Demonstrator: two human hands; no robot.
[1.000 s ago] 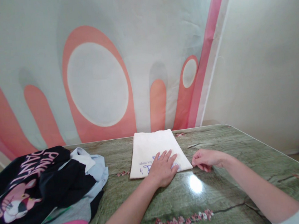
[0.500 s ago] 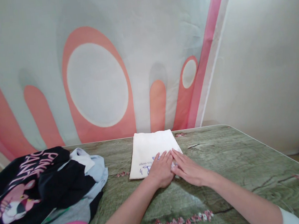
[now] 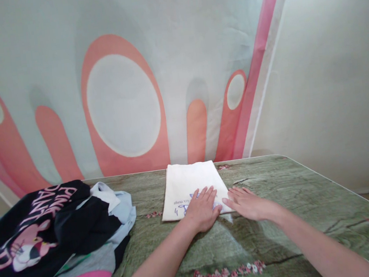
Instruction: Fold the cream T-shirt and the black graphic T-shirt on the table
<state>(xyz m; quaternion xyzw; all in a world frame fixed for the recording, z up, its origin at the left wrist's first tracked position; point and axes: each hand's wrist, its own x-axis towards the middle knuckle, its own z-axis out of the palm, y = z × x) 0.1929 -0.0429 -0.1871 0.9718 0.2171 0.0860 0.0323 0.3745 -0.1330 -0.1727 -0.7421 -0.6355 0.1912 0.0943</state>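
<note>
A white folded cloth item with a blue printed drawing and lettering lies flat near the table's far edge; whether it is a shirt or a bag I cannot tell. My left hand rests palm down on its near part, fingers stretched out, covering some of the print. At the cloth's near right corner is my right hand, flat with fingers extended, its thumb at the cloth's edge. Nothing is held in either hand.
On the left of the wood-patterned table lies a heap of clothes: black with a pink cartoon print, light blue, and grey with pink trim. A patterned backdrop hangs behind the table.
My right hand has slid rightward, away from my left hand, to the cloth's right edge. My left hand stays on the cloth. The whole view has shifted slightly.
</note>
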